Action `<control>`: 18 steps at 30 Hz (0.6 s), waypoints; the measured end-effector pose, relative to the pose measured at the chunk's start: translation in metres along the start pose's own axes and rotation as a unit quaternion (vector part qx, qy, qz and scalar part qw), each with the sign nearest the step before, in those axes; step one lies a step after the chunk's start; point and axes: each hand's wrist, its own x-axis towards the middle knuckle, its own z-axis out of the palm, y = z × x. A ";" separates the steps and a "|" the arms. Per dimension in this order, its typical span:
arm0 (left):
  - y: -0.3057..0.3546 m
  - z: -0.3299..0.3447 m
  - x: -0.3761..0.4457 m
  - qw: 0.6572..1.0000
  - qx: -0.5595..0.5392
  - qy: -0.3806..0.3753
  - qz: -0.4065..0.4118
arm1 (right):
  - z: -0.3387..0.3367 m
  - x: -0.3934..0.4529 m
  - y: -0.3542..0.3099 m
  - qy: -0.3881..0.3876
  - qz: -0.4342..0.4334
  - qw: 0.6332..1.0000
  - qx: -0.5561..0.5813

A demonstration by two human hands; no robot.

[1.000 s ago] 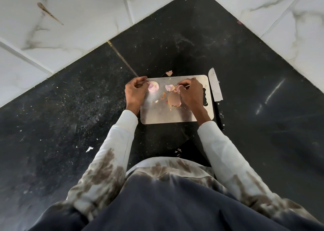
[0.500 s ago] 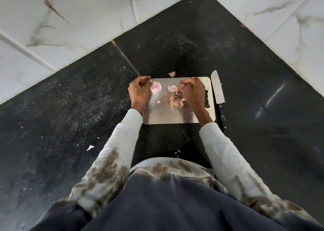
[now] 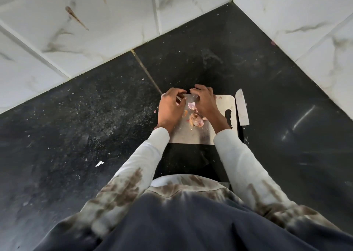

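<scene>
Mostly papery onion skins, steel board

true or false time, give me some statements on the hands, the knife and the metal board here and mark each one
1. The silver-bladed kitchen knife lies on the black stone counter, right of the shiny rectangular metal cutting board. True.
2. The right hand grips the knife. False: no hand touches the knife. The right hand is over the far part of the board, fingers curled.
3. The left hand and the right hand are close together at the board's far edge. True.
4. The pile of pinkish-brown onion peels lies on the counter, off the board. False: it lies on the board, between the two wrists.
</scene>
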 end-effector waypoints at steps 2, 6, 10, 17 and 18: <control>0.001 -0.003 0.000 1.000 0.001 -0.005 0.009 | 0.004 0.003 -0.001 0.016 0.019 1.000 0.014; -0.002 -0.003 -0.003 0.999 0.008 -0.042 0.031 | -0.003 0.003 0.002 0.061 0.021 0.996 0.065; -0.001 0.000 -0.005 0.996 0.026 -0.067 0.047 | -0.026 -0.009 0.008 0.093 0.057 0.981 0.159; 0.010 0.000 -0.017 0.990 0.115 -0.051 0.070 | -0.032 -0.032 0.025 -0.016 0.065 0.992 0.110; 0.009 0.001 -0.020 0.989 0.121 -0.049 0.064 | -0.027 -0.038 0.027 0.005 0.067 0.991 0.114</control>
